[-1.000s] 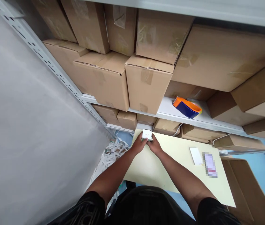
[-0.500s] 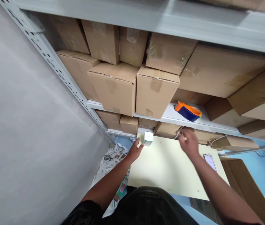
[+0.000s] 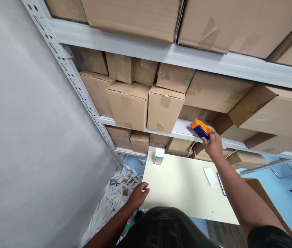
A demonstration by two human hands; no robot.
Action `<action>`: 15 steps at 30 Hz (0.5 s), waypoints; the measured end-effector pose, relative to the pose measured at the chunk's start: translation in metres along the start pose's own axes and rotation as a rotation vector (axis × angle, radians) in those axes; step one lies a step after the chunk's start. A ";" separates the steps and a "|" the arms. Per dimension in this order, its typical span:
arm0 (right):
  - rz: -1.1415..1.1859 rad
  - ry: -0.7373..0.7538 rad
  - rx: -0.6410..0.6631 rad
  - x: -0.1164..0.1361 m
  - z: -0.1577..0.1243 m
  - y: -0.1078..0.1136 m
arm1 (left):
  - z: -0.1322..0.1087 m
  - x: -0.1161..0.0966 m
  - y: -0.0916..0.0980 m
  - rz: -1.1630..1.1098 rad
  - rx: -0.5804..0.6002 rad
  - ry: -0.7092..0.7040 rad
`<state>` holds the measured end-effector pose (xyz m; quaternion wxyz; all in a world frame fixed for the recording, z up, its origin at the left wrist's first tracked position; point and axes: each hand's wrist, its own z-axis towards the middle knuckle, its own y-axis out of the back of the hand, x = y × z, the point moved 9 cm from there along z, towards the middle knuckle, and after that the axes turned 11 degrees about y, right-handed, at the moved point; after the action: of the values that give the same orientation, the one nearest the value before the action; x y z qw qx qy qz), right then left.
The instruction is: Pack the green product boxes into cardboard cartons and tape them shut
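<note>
The right hand (image 3: 213,146) reaches up to the shelf (image 3: 180,124), its fingers closed on the near end of an orange-and-blue tape dispenser (image 3: 199,128). The dispenser's long axis slants along the shelf, with the orange end pointing left. The left hand (image 3: 138,193) rests loosely curled and empty at the table (image 3: 182,186) edge.

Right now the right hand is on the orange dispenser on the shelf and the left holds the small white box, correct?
Not the left hand: the head view shows it empty at the table's near edge, apart from the small white box at the far edge. The right hand is on the orange dispenser on the shelf.
</note>
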<state>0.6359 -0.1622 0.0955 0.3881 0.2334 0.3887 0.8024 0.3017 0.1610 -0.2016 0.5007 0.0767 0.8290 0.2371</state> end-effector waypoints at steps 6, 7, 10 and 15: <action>0.163 -0.046 0.051 0.006 -0.153 0.020 | -0.007 -0.009 -0.006 0.120 0.009 -0.050; 0.184 -0.062 0.106 0.006 -0.182 0.010 | -0.010 -0.013 -0.008 0.144 0.010 -0.051; 0.251 -0.101 0.259 0.002 -0.260 -0.032 | -0.025 -0.027 -0.016 0.190 -0.009 -0.040; 0.293 -0.038 0.434 -0.012 -0.332 -0.099 | -0.062 -0.042 -0.054 0.213 -0.073 0.012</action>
<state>0.4622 -0.2798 -0.1802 0.2156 0.3802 0.5065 0.7432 0.2748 0.0790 -0.1695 0.4702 0.1448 0.8100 0.3193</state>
